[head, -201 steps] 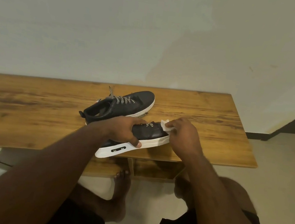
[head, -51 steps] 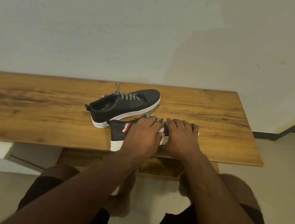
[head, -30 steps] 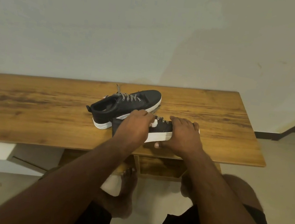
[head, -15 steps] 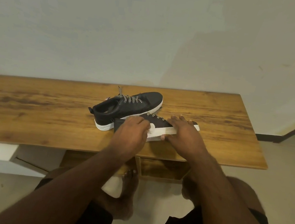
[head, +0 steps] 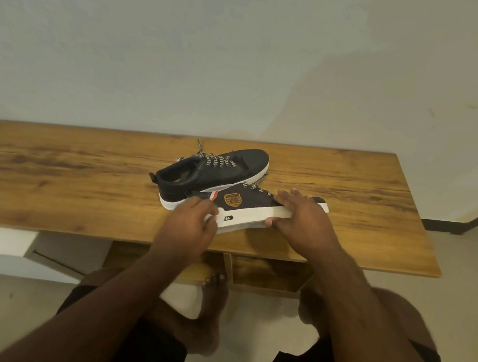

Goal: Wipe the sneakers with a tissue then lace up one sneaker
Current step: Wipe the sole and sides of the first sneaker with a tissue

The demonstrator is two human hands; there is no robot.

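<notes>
The near sneaker [head: 246,206] lies tipped on the counter [head: 77,188], its long axis toe toward 3 o'clock, heel toward 9. My right hand [head: 302,220] grips its toe end; my left hand [head: 192,223] curls at the heel, tissue unclear. It's black, white-soled, with an orange badge. The second sneaker [head: 214,171] sits behind at 12, touching. Wooden counter, pale wall [head: 250,44].
</notes>
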